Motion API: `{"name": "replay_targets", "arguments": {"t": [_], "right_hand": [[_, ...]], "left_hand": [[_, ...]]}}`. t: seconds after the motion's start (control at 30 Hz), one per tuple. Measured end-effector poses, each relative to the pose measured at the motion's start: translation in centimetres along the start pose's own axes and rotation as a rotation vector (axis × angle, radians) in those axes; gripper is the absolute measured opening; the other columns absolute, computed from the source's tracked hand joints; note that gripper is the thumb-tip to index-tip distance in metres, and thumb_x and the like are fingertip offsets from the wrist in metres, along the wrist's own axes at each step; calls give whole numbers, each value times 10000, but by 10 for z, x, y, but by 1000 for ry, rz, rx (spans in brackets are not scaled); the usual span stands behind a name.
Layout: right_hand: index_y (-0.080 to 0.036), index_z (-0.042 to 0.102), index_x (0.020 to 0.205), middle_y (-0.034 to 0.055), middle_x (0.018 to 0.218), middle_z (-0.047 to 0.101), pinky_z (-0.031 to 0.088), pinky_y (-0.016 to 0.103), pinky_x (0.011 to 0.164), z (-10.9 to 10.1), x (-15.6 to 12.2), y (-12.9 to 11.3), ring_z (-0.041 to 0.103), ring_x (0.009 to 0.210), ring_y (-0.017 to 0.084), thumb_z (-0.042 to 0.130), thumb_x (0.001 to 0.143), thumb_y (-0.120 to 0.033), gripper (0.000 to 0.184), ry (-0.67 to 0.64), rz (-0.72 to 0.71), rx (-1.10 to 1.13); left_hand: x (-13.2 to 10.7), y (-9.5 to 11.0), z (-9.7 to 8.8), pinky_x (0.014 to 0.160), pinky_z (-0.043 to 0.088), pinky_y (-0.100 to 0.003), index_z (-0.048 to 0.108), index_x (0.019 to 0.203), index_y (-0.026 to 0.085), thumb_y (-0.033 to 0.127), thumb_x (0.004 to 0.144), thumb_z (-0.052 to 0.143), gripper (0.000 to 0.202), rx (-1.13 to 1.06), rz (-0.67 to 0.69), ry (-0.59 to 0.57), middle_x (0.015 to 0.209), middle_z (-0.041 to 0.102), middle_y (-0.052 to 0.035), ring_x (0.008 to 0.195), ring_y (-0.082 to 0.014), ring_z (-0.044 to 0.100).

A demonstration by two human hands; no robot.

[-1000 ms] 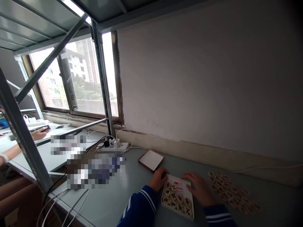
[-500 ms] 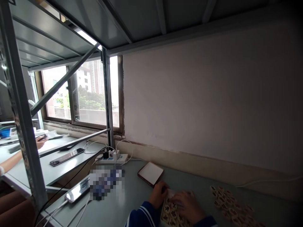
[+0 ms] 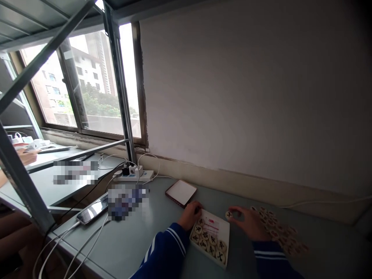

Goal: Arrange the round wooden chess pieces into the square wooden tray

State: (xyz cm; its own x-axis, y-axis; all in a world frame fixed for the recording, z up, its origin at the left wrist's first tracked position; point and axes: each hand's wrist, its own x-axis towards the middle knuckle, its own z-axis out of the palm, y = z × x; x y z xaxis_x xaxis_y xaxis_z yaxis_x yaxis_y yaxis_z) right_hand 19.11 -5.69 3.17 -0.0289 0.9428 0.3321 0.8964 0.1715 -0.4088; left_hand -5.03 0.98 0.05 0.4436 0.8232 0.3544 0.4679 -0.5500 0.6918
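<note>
Open box [image 3: 223, 229] near table [image 3: 139, 240] edge, game discs [image 3: 207, 242] filling near half. Left hand [image 3: 190, 215] curled around box's far left corner. Right hand [image 3: 250, 224] pinches single disc [image 3: 228, 214] just beside box's far right corner. Loose discs [image 3: 279, 230] right of hand. Lid [image 3: 180, 192] beyond; power strip [image 3: 132, 176] farther.

A round pale game piece [image 3: 228, 214] with a dark mark is pinched face up in the right hand [image 3: 248, 224] fingertips. A shallow white box [image 3: 217, 226] lies flat, its far left corner under the left hand [image 3: 190, 214] fingers, with rows of pieces [image 3: 209, 244] filling its near half. Loose pieces [image 3: 279, 232] lie scattered just right of the right fingers.
</note>
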Motion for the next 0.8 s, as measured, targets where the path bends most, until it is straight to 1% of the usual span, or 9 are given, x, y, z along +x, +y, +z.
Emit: {"name": "replay_targets", "arguments": {"t": [0.07,0.17,0.27,0.33,0.43,0.6,0.7,0.8], "right_hand": [[-298,590,1026,15,928,625,391,339,775,5,-4,14,551,856,197,456,770,-312,289,34,40,-121],[-315,605,1002,11,914,622,395,364,772,17,-7,25,548,880,217,450,742,-220,318,9,69,-274],[-296,633,922,20,983,591,414,344,758,28,-6,27,538,917,214,419,732,-176,311,-31,41,-271],[-253,634,897,44,970,581,433,322,740,34,-5,30,549,874,198,390,742,-176,300,-38,36,-222],[-225,628,872,58,946,580,445,323,748,35,-7,38,553,852,200,401,727,-193,271,-13,37,-172],[-218,628,885,75,1020,570,458,341,757,28,-25,63,541,915,226,423,728,-305,272,38,54,-96],[-216,642,854,78,991,590,455,346,778,23,-34,77,538,936,229,394,739,-343,302,-2,47,-57],[-226,647,869,67,995,601,452,366,778,21,-32,88,534,944,239,410,728,-401,326,-69,35,-76]], "left_hand": [[1,-2,1,711,400,-239,593,806,147,128,752,406,196,-4,25,3,833,573,-49,768,-144,528],[2,-4,2,725,401,-240,594,808,141,119,745,409,196,-5,29,0,837,574,-49,772,-142,529],[1,-4,2,729,402,-240,595,816,139,111,738,413,200,13,4,-10,825,578,-47,762,-138,525],[1,-3,2,728,402,-236,595,818,139,111,743,413,199,21,3,-10,828,577,-46,762,-135,523],[1,-3,2,725,402,-232,594,823,140,119,755,409,198,24,23,-8,845,572,-49,774,-134,522],[3,-6,4,722,409,-236,601,826,136,117,740,422,199,26,32,-1,837,570,-50,765,-137,526],[3,-7,6,742,414,-240,607,815,128,95,708,442,200,18,33,-1,831,571,-50,767,-139,529],[4,-7,6,750,418,-240,611,817,120,102,710,450,195,18,40,-2,820,570,-51,754,-135,527]]}}
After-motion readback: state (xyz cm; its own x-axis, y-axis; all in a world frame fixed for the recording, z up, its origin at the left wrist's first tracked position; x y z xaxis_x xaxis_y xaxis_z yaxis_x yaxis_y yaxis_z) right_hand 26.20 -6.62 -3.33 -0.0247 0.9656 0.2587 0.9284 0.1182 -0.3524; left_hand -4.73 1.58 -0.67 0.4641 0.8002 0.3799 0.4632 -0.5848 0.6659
